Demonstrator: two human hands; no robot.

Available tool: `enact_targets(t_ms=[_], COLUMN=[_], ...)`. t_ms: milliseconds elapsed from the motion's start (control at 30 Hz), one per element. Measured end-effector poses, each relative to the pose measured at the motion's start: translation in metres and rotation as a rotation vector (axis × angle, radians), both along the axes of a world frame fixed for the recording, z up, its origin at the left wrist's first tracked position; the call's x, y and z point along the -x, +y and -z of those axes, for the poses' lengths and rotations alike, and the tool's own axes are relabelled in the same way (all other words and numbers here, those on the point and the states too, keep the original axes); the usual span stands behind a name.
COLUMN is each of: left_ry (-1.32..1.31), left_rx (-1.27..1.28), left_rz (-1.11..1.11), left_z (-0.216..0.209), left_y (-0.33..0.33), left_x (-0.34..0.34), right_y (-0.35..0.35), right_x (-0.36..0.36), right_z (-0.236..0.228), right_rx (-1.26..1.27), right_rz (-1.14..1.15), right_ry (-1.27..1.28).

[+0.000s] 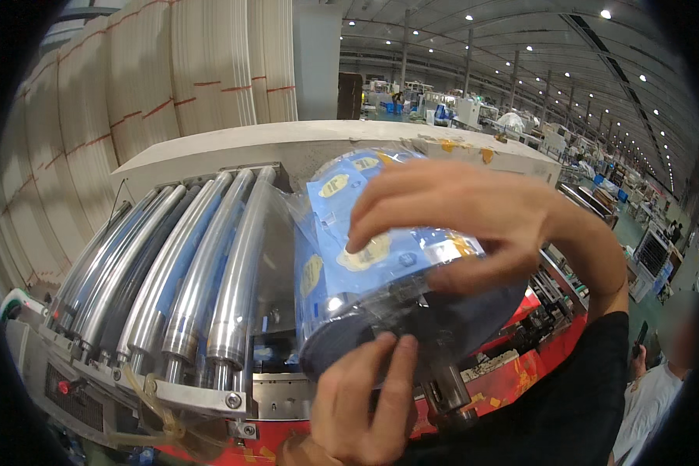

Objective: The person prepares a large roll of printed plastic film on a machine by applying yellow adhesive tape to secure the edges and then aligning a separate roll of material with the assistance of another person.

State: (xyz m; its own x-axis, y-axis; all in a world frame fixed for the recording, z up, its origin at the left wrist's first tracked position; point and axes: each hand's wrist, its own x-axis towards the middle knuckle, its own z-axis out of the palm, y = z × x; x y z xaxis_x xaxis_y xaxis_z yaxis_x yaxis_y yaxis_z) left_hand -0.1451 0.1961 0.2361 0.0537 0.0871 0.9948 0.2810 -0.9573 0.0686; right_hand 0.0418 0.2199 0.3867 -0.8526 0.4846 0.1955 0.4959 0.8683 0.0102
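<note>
A thick roll of blue printed plastic film (353, 233) with pale yellow label shapes sits on a metal shaft (445, 388). My right hand (466, 221) reaches over it from the right, its fingers bent and spread, slightly blurred. Below, my left hand (365, 396) comes up from the lower edge, two fingertips against the dark hub (408, 314) at the roll's near end. Those fingers stand a little apart; I see nothing held in them, and the thumb is hidden. Loose clear film shines along the roll's left side.
Left of the roll lies a row of metal rollers (233, 287) with blue film among them. A red machine frame (489, 400) runs beneath. Tall stacks of white sheets (140, 85) stand behind a pale ledge (287, 140). A person in a white shirt (652, 408) is at the lower right.
</note>
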Motion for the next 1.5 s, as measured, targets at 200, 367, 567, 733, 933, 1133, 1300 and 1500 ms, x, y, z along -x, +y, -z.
enact_targets(t_ms=[200, 367, 567, 733, 933, 1133, 1300, 1500], left_ry=[-0.07, 0.002, 0.126, 0.357, 0.506, 0.388, 0.168, 0.071], left_rx=[0.12, 0.275, 0.392, 0.367, 0.398, 0.135, 0.054, 0.179], left_rz=[-0.057, -0.011, -0.018, -0.073, -0.092, -0.281, 0.016, 0.241], left_z=[-0.008, -0.026, -0.043, -0.044, -0.042, -0.044, -0.034, -0.029], left_y=[-0.005, -0.005, -0.01, -0.007, 0.001, 0.029, 0.062, 0.067], left_x=[-0.012, -0.007, 0.009, 0.033, 0.03, -0.006, -0.01, -0.015], right_y=[-0.033, -0.019, -0.005, -0.01, -0.014, -0.014, -0.016, -0.014], right_x=[-0.005, -0.004, -0.009, 0.001, -0.007, -0.013, -0.01, -0.023], right_z=[0.052, 0.073, 0.074, 0.072, 0.069, 0.067, 0.063, 0.059], right_rx=[-0.443, -0.618, -0.756, -0.77, -0.809, -0.767, -0.713, -0.753], right_rz=[0.318, 0.251, 0.191, 0.144, 0.195, 0.222, 0.165, 0.036], right_ry=[0.006, 0.102, 0.271, 0.272, 0.274, 0.279, 0.272, 0.192])
